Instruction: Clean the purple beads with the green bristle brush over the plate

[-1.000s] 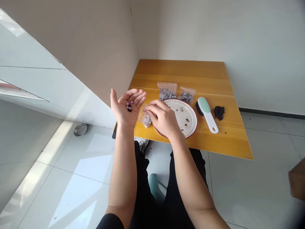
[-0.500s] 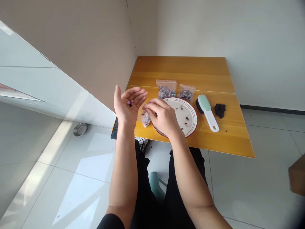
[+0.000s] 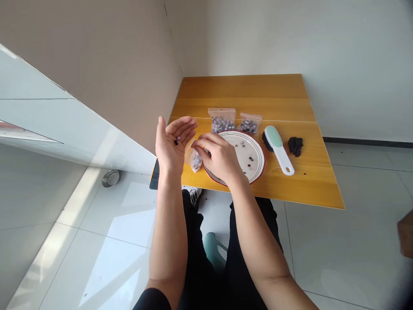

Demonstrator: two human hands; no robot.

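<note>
Pale walls meet in a corner behind a wooden table; tiled floor around, metal bowl on it at left. Left hand is palm up, cupped, fingers spread wide and gripping nothing; palm beads, one purple and one dark that I can make out, lie loose in it. Right hand is palm down over the left part of a striped-rim plate, fingers curled, thumb and index tips near each other. Can't tell whether the tips meet or have a bead between them. Small bag with pale contents sits just beside the plate, below those fingertips. Loose beads are scattered on the plate; two bead bags, a larger one and a smaller one, lie behind it. Brush and dark bundle off to the right, unhandled.

Step in hand, my read: moving beads individually, left palm as holder, right fingers as picker. Next move seems to call for a fine fingertip pinch on a single bead, with a level left palm so nothing rolls off.
</note>
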